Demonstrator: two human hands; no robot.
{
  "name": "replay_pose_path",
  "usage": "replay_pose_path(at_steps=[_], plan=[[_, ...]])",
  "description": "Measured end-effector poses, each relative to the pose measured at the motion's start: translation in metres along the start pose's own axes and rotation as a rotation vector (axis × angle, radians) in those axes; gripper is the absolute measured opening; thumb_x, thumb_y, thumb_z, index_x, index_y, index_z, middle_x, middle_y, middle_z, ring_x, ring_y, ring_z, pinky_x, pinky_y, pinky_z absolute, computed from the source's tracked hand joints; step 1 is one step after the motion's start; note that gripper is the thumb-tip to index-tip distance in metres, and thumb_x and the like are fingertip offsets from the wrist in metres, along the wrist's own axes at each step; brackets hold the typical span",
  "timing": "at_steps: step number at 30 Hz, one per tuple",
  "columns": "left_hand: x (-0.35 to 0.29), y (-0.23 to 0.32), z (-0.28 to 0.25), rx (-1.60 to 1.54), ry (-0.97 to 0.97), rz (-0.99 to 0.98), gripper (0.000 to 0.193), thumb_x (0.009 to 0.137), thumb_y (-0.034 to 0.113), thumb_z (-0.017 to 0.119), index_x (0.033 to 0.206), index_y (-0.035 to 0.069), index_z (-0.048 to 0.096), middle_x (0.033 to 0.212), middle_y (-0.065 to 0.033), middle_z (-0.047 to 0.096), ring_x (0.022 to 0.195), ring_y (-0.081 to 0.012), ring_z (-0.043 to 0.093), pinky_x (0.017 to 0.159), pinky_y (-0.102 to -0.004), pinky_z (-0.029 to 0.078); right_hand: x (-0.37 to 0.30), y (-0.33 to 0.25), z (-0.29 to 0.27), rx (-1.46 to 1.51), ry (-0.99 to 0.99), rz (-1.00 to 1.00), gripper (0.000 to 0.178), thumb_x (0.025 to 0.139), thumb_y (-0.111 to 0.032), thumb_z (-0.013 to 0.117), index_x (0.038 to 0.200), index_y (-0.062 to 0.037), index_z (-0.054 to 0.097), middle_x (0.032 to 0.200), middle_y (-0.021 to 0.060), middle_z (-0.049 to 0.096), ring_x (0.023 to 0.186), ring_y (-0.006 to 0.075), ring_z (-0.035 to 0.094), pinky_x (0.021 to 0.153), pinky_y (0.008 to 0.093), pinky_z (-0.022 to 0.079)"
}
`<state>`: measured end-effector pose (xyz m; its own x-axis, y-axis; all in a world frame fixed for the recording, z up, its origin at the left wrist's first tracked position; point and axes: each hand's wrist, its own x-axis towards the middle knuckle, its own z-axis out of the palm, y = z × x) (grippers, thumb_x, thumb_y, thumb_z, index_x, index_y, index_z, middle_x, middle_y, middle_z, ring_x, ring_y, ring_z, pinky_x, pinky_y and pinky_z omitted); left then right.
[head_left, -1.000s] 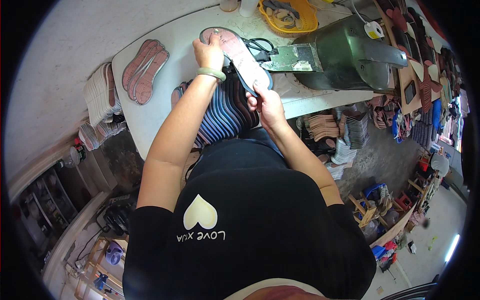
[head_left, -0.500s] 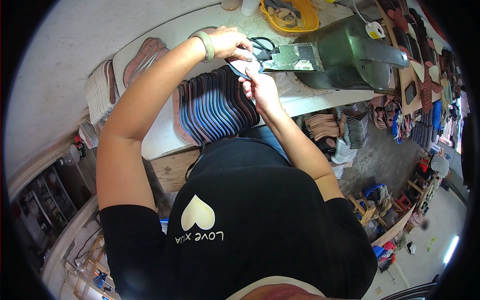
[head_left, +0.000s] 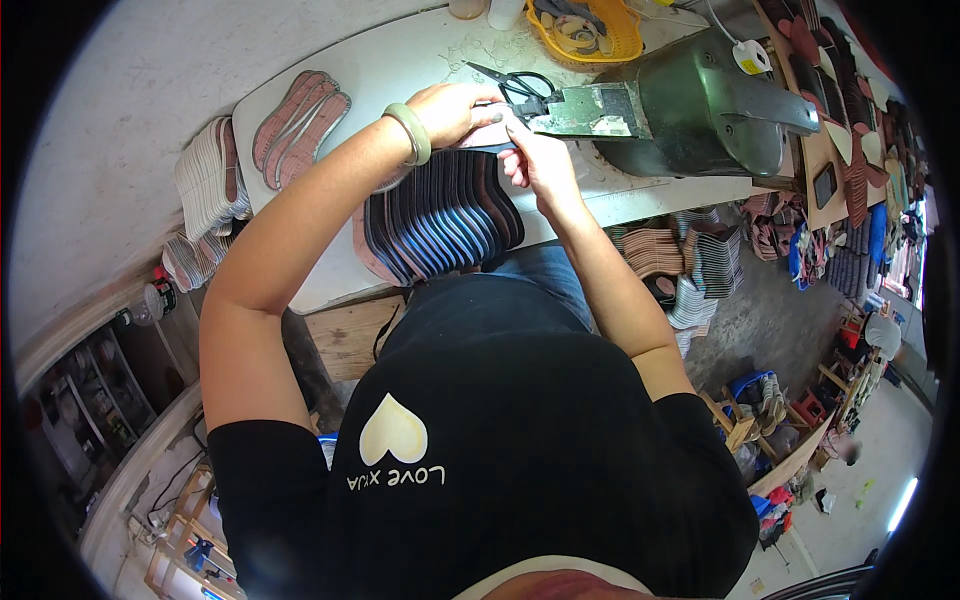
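Note:
At the needle end of a green sewing machine (head_left: 700,110), both my hands hold a pale pink insole (head_left: 486,137) with a dark edge. My left hand (head_left: 452,112), below a pale green bangle, is closed on its far side. My right hand (head_left: 543,165) pinches the near right edge between thumb and fingers. Part of the insole is hidden under my fingers. Just beyond my hands lie black-handled scissors (head_left: 530,86). Close on the near side, a row of dark-edged insoles (head_left: 440,220) stands packed on the white table (head_left: 410,70).
Several pink insoles (head_left: 300,130) lie at the table's left, with bundled pale insoles (head_left: 208,170) beside the edge. A yellow basket (head_left: 625,35) of scraps sits at the back. More stacked insoles (head_left: 648,250) are below the table's right side.
The insole has turned at the machine, its dark near edge now running more level. My left hand has shifted slightly down and the scissors show more fully.

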<state>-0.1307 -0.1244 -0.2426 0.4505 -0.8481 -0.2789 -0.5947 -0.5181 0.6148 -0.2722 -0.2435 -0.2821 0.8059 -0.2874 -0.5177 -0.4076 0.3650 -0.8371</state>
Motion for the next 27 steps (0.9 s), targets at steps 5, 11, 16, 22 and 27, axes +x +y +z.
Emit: replay_pose_path(at_steps=[5, 11, 16, 22, 27], plan=[[-0.007, 0.004, 0.009, -0.052, 0.064, -0.076, 0.038, 0.089, 0.033, 0.053, 0.119, 0.012, 0.056, 0.104, -0.0183, 0.063, 0.094, -0.0299, 0.06, 0.083, -0.0349, 0.045, 0.0, 0.001, -0.005, -0.042, -0.022, -0.035, 0.037, 0.09, -0.032, 0.054, 0.073, 0.0001, 0.062, 0.056, 0.0047, 0.06, 0.041, 0.0071, 0.05, 0.039, 0.0185, 0.035], [-0.012, 0.002, 0.024, -0.117, 0.171, -0.068, 0.038, 0.087, 0.035, 0.055, 0.116, 0.009, 0.055, 0.091, -0.0147, 0.065, 0.084, -0.027, 0.061, 0.077, -0.0339, 0.047, -0.01, 0.008, -0.003, -0.027, 0.012, -0.051, 0.033, 0.092, -0.028, 0.051, 0.078, 0.0002, 0.062, 0.061, 0.0061, 0.061, 0.046, 0.0094, 0.053, 0.044, 0.0202, 0.039], [-0.016, 0.01, 0.033, -0.367, 0.129, -0.235, 0.047, 0.085, 0.038, 0.059, 0.115, 0.003, 0.05, 0.07, -0.0109, 0.061, 0.057, -0.0202, 0.06, 0.059, -0.0306, 0.049, -0.045, 0.036, -0.005, 0.011, -0.085, -0.251, 0.018, 0.087, -0.015, 0.057, 0.096, 0.0, 0.059, 0.076, 0.0028, 0.059, 0.066, 0.0092, 0.053, 0.061, 0.023, 0.043], [-0.007, 0.008, 0.037, -0.191, 0.304, -0.235, 0.048, 0.084, 0.044, 0.055, 0.105, 0.001, 0.05, 0.086, -0.0224, 0.063, 0.083, -0.0371, 0.062, 0.075, -0.0432, 0.048, -0.065, 0.048, -0.026, 0.328, -0.206, 0.017, 0.029, 0.081, -0.014, 0.067, 0.105, 0.0016, 0.058, 0.089, 0.0034, 0.062, 0.077, 0.0082, 0.057, 0.071, 0.0221, 0.045], [0.005, 0.001, 0.032, -0.07, 0.405, -0.206, 0.053, 0.084, 0.043, 0.057, 0.111, -0.001, 0.049, 0.081, -0.0183, 0.064, 0.073, -0.0288, 0.064, 0.07, -0.0373, 0.049, -0.044, 0.042, -0.035, 0.328, -0.189, 0.019, 0.023, 0.081, -0.01, 0.065, 0.1, 0.0017, 0.06, 0.086, 0.0033, 0.062, 0.074, 0.0084, 0.057, 0.069, 0.0205, 0.045]])
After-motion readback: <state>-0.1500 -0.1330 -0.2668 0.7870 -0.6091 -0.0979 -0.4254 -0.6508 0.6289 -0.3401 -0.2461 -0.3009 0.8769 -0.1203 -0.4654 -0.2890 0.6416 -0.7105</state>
